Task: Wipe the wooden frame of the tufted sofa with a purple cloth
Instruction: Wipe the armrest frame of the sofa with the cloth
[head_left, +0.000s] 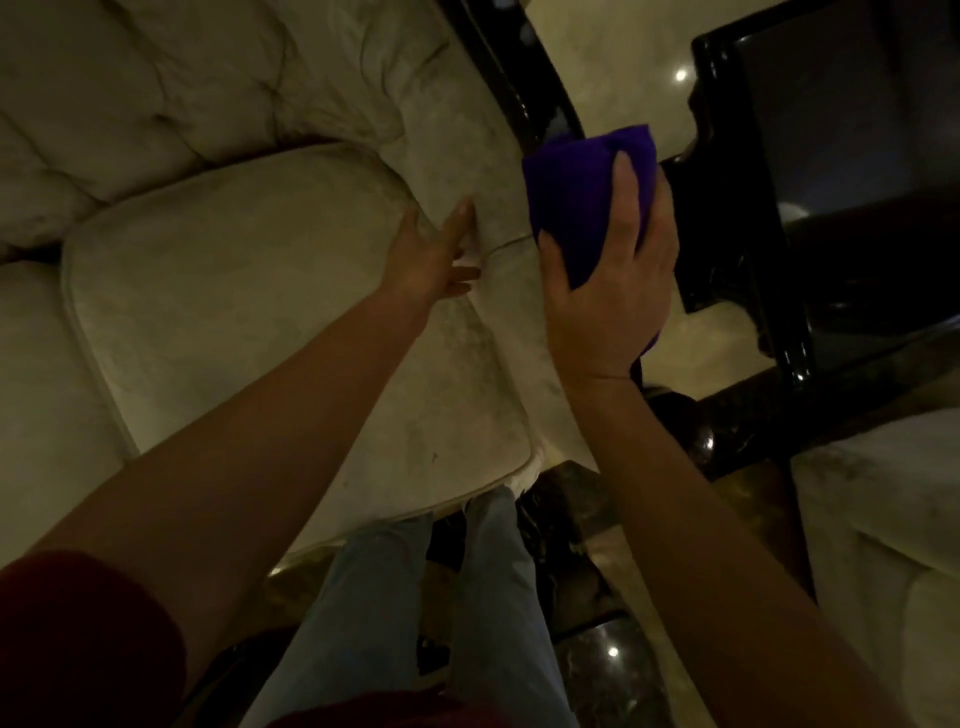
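— Red sleeve (78, 639) lower left; where's my cloth?
— Your right hand (613, 291) grips the purple cloth (582, 192), centre-right.
— Frame?
— The wooden frame (498, 62) runs diagonally just above it. Left hand (431, 254) rests spread on the sofa (234, 291).

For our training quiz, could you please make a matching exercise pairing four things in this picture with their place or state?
Things:
1. cloth
2. left hand
3. seat cushion
4. side table

Place or state:
A. open, resting on the sofa arm
B. dark and glossy, right of the sofa
C. purple, gripped in the right hand
D. cream, under the left forearm

Pairs: 1-C, 2-A, 3-D, 4-B
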